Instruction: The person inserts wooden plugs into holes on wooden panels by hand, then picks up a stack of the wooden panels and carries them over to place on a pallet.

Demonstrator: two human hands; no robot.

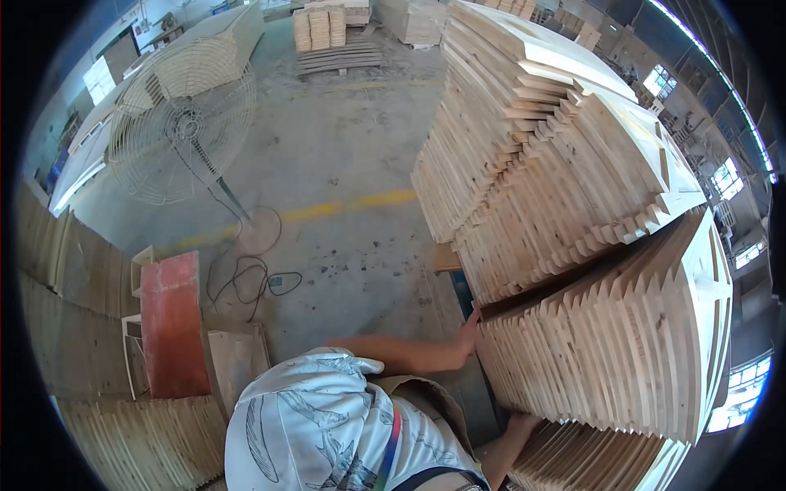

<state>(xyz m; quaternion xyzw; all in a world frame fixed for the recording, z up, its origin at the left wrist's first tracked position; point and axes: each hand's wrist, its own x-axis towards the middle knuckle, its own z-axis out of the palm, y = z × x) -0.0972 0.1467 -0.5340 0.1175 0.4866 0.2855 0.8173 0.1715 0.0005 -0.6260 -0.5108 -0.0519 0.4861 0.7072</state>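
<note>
Both hands, left (468,334) and right (521,424), touch stacked wooden boards (606,352).

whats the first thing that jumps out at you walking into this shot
The tall stacks of pale wooden boards fill the right half, leaning in stepped rows. At the bottom centre a person in a patterned white cap bends toward them, the left hand pressed to the stack's edge and the right hand lower down against the boards. On the left, a big wire-caged pedestal fan stands on the concrete floor.
</note>
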